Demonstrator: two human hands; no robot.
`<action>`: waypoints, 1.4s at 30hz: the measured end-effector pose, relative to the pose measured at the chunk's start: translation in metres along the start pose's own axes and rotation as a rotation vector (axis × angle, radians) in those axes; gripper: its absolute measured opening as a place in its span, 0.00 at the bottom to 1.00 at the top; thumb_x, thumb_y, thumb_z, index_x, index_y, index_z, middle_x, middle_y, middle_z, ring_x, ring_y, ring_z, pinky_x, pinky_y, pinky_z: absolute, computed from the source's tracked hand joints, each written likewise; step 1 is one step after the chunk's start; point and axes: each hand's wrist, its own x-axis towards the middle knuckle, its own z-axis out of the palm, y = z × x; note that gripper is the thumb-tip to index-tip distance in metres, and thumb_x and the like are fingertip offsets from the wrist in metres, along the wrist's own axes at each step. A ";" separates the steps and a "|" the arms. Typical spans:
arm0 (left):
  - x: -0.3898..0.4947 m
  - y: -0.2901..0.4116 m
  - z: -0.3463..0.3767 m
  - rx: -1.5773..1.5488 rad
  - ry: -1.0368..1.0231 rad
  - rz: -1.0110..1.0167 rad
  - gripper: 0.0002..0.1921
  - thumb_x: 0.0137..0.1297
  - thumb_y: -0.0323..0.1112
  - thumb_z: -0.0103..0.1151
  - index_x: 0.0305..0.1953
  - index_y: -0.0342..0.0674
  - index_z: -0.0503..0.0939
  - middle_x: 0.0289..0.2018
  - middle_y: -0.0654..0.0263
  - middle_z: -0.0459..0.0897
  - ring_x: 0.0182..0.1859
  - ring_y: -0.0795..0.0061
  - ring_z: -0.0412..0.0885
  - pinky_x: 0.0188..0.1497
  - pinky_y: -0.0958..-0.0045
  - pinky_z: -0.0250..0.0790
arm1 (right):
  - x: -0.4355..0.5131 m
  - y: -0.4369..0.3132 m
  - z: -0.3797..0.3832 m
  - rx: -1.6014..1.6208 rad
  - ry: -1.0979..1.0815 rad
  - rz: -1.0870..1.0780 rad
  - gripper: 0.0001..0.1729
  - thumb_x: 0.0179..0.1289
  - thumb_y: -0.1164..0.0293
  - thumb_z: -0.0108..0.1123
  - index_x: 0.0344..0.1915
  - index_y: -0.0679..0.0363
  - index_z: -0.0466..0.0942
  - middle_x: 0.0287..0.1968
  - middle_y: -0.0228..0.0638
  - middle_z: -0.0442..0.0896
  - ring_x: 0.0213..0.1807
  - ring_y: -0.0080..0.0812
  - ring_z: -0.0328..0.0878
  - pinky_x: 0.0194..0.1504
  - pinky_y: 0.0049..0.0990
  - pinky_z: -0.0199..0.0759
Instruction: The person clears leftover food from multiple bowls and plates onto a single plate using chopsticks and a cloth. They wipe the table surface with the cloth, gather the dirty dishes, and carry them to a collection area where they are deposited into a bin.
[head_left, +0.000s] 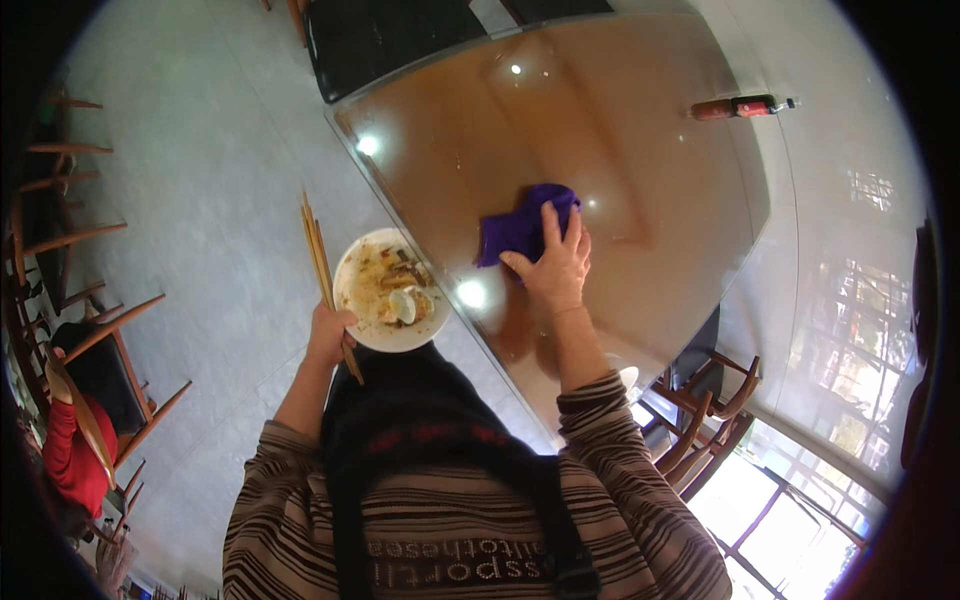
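Observation:
My left hand (331, 334) grips the rim of a white bowl (393, 341) together with several wooden chopsticks (321, 255). In the bowl lie food scraps (382, 262) and a white spoon (403, 306). The bowl is held at the near left edge of a brown glossy table (600, 150). On the tabletop, my right hand (559, 262) presses on a crumpled purple cloth (517, 229), its fingers spread over the cloth's right side. Part of the cloth is hidden under the hand.
A bottle with a red label (750, 108) stands at the table's far right. A white dish (628, 376) is partly hidden by my right sleeve. Wooden chairs (697, 427) stand at the lower right, a black seat (390, 37) beyond the table. A person in red (82, 457) is at the far left among chairs.

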 end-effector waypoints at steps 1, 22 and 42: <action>0.000 0.001 0.000 -0.022 -0.007 0.002 0.22 0.46 0.24 0.52 0.47 0.27 0.70 0.20 0.61 0.76 0.11 0.76 0.69 0.10 0.77 0.62 | 0.002 -0.001 0.001 -0.021 -0.040 0.054 0.39 0.49 0.59 0.71 0.63 0.45 0.68 0.69 0.44 0.59 0.70 0.57 0.52 0.65 0.52 0.56; 0.001 -0.001 -0.001 -0.070 0.007 -0.073 0.22 0.47 0.23 0.52 0.48 0.27 0.72 0.21 0.59 0.77 0.11 0.76 0.68 0.11 0.77 0.61 | 0.235 -0.029 0.005 0.071 0.094 -0.301 0.31 0.53 0.69 0.58 0.60 0.37 0.73 0.66 0.26 0.71 0.65 0.45 0.64 0.64 0.43 0.62; 0.000 0.006 -0.003 -0.040 -0.035 -0.058 0.23 0.48 0.23 0.51 0.51 0.30 0.70 0.24 0.59 0.79 0.12 0.78 0.67 0.11 0.79 0.60 | 0.008 -0.034 -0.038 0.460 -0.011 -0.446 0.30 0.38 0.88 0.54 0.44 0.52 0.83 0.50 0.42 0.81 0.55 0.47 0.72 0.60 0.39 0.67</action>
